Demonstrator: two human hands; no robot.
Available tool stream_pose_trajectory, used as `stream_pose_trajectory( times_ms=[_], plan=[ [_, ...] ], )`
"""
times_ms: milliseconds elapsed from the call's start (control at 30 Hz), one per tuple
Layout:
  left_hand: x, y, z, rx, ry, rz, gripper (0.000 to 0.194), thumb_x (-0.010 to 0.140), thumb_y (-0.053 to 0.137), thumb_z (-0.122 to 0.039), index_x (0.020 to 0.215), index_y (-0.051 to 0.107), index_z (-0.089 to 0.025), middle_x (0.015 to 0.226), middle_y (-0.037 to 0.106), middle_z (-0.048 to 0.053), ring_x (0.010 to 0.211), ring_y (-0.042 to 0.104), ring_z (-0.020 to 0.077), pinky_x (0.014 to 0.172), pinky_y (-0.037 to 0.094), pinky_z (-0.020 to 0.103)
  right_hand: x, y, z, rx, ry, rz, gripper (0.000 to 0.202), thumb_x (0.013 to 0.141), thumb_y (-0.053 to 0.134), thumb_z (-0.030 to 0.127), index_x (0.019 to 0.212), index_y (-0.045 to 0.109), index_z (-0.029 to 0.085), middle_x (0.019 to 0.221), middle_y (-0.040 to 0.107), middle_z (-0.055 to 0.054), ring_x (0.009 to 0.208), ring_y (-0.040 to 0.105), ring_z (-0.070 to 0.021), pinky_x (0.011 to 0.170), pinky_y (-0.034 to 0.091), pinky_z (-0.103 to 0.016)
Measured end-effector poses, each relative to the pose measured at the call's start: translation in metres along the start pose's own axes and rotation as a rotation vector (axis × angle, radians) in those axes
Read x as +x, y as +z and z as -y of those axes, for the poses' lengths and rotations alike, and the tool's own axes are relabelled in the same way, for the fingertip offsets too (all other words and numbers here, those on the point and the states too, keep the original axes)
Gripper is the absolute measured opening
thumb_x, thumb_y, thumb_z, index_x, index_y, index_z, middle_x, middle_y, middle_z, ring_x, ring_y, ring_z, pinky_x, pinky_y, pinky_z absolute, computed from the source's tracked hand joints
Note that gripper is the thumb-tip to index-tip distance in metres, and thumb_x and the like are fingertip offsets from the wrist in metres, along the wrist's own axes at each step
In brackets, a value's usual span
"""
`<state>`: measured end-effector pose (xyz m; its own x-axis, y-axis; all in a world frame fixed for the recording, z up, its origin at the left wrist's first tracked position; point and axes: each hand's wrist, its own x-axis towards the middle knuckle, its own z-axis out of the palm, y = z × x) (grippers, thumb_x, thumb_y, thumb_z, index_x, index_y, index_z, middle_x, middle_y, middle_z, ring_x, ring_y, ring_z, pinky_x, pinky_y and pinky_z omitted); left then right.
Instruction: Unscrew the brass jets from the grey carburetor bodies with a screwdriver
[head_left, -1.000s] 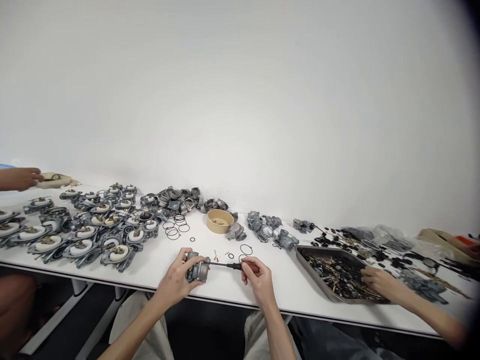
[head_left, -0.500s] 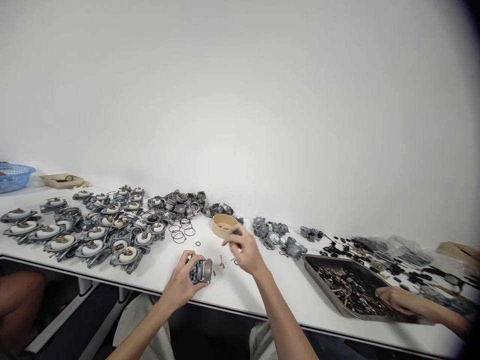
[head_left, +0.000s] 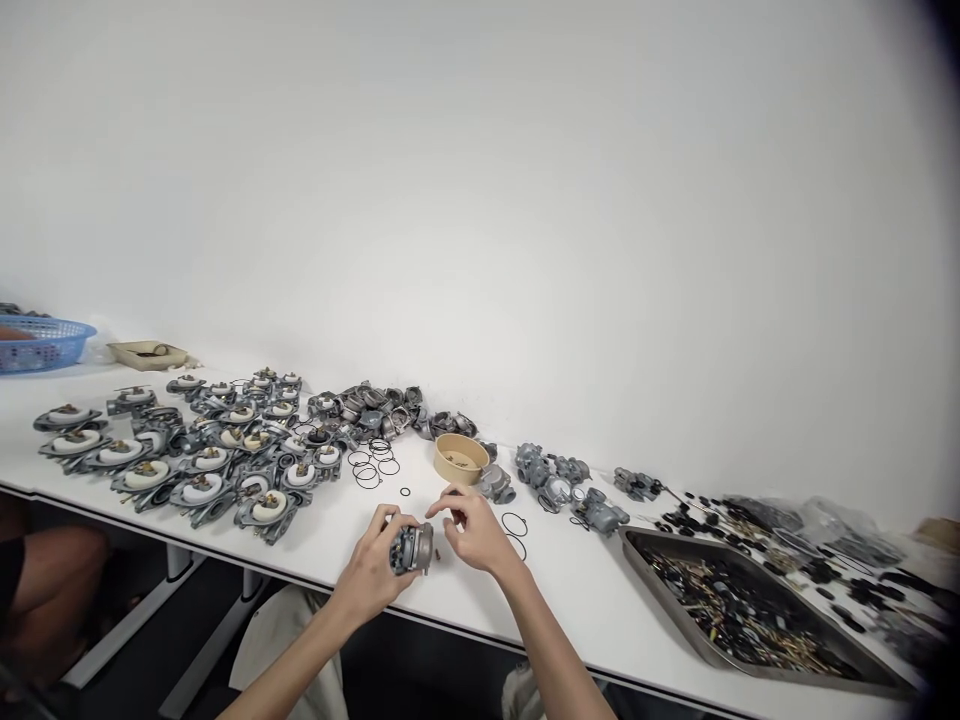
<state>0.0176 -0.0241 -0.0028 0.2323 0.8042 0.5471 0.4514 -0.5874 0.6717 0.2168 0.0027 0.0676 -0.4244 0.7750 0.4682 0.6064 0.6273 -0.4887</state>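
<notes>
My left hand (head_left: 375,570) is wrapped round a grey metal carburetor (head_left: 415,549), holding it tilted near the table's front edge. Just right of it, my right hand (head_left: 472,530) has its index finger reaching toward the carburetor's upper edge, thumb apart from it. Nothing shows between those fingers. A small brass piece (head_left: 437,554) lies on the table between the two hands. Behind my right hand stands a round tan bowl (head_left: 460,460) with a few small parts inside. A small black O-ring (head_left: 405,492) lies behind the carburetor, and larger thin rings (head_left: 515,524) lie beside my right hand.
Rows of carburetor bodies with white floats (head_left: 202,488) fill the left. Grey metal bowls (head_left: 375,405) are piled at the back, and more carburetors (head_left: 600,510) sit right of centre. A metal tray (head_left: 705,640) of small parts stands at right. A blue basket (head_left: 52,345) is far left.
My right hand has come down and left from beside the tan bowl to the carburetor. The other person's hand has left the metal tray. The whole view has shifted slightly.
</notes>
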Motion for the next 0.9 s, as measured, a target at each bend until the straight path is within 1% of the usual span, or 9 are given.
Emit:
stream_pose_trajectory(
  times_ms=[100, 200, 333, 400, 500, 600, 667, 767, 900],
  plan=[
    [0.0, -0.001, -0.002, 0.002, -0.001, 0.007, 0.047, 0.073, 0.069, -0.01, 0.115, 0.056, -0.029, 0.114, 0.047, 0.004, 0.104, 0.062, 0.0237, 0.092, 0.053, 0.036, -0.002, -0.007, -0.004, -0.054, 0.025, -0.053, 0.052, 0.07, 0.046, -0.006, 0.1, 0.075, 0.025, 0.094, 0.06, -0.004, 0.07, 0.055, -0.0155, 0.066, 0.044, -0.029],
    [0.0, -0.002, -0.002, 0.008, -0.006, 0.006, 0.048, 0.074, 0.072, -0.013, 0.116, 0.057, -0.03, 0.117, 0.047, 0.005, 0.106, 0.061, 0.0244, 0.092, 0.052, 0.037, -0.005, -0.022, -0.002, -0.086, 0.005, -0.13, 0.054, 0.08, 0.043, -0.002, 0.118, 0.069, 0.026, 0.101, 0.062, -0.007, 0.081, 0.06, -0.0195, 0.074, 0.049, -0.033],
    [-0.001, -0.003, -0.002, 0.022, -0.009, 0.022, 0.048, 0.073, 0.077, -0.018, 0.116, 0.059, -0.031, 0.12, 0.047, 0.006, 0.108, 0.061, 0.026, 0.094, 0.051, 0.038, -0.011, -0.049, 0.003, -0.021, -0.001, -0.271, 0.051, 0.092, 0.048, 0.013, 0.141, 0.051, 0.029, 0.11, 0.068, -0.008, 0.091, 0.065, -0.022, 0.083, 0.052, -0.037],
    [-0.001, -0.003, -0.002, 0.027, -0.012, 0.031, 0.048, 0.072, 0.078, -0.02, 0.116, 0.06, -0.031, 0.121, 0.047, 0.006, 0.107, 0.061, 0.0259, 0.094, 0.052, 0.038, -0.016, -0.064, 0.003, 0.046, 0.055, -0.373, 0.046, 0.092, 0.057, 0.026, 0.138, 0.052, 0.027, 0.111, 0.071, -0.008, 0.093, 0.067, -0.0234, 0.084, 0.054, -0.038],
    [0.0, -0.004, -0.002, 0.035, -0.017, 0.03, 0.047, 0.072, 0.077, -0.018, 0.114, 0.06, -0.031, 0.119, 0.048, 0.005, 0.108, 0.06, 0.0255, 0.094, 0.051, 0.037, -0.027, -0.084, -0.003, 0.18, 0.156, -0.583, 0.038, 0.088, 0.067, 0.042, 0.12, 0.06, 0.023, 0.108, 0.073, -0.01, 0.092, 0.071, -0.0254, 0.082, 0.057, -0.039],
    [0.001, -0.004, -0.003, 0.035, -0.014, 0.011, 0.045, 0.072, 0.073, -0.014, 0.112, 0.06, -0.029, 0.116, 0.049, 0.004, 0.109, 0.06, 0.0244, 0.095, 0.051, 0.036, -0.041, -0.096, -0.015, 0.279, 0.274, -0.797, 0.039, 0.083, 0.071, 0.049, 0.108, 0.061, 0.02, 0.096, 0.075, -0.011, 0.084, 0.072, -0.0249, 0.074, 0.057, -0.036],
    [0.001, -0.005, -0.003, 0.03, -0.005, 0.001, 0.044, 0.072, 0.07, -0.012, 0.112, 0.059, -0.028, 0.115, 0.049, 0.004, 0.108, 0.06, 0.0236, 0.094, 0.051, 0.035, -0.051, -0.093, -0.024, 0.383, 0.324, -0.879, 0.04, 0.08, 0.075, 0.05, 0.102, 0.058, 0.021, 0.086, 0.075, -0.008, 0.074, 0.071, -0.0219, 0.063, 0.055, -0.031],
    [0.001, -0.006, -0.005, 0.027, 0.013, 0.0, 0.044, 0.072, 0.066, -0.01, 0.112, 0.057, -0.027, 0.114, 0.05, 0.005, 0.109, 0.059, 0.0235, 0.093, 0.052, 0.034, -0.066, -0.069, -0.035, 0.653, 0.352, -0.914, 0.042, 0.075, 0.079, 0.049, 0.095, 0.055, 0.023, 0.076, 0.071, -0.002, 0.052, 0.059, -0.0142, 0.044, 0.044, -0.024],
    [0.002, -0.008, -0.006, 0.034, 0.041, 0.006, 0.046, 0.072, 0.064, -0.008, 0.113, 0.056, -0.027, 0.112, 0.05, 0.006, 0.109, 0.059, 0.0246, 0.09, 0.053, 0.034, -0.08, -0.019, -0.042, 0.921, 0.373, -0.826, 0.036, 0.077, 0.079, 0.046, 0.093, 0.056, 0.023, 0.078, 0.069, -0.001, 0.054, 0.059, -0.0138, 0.049, 0.048, -0.027]
  ],
)
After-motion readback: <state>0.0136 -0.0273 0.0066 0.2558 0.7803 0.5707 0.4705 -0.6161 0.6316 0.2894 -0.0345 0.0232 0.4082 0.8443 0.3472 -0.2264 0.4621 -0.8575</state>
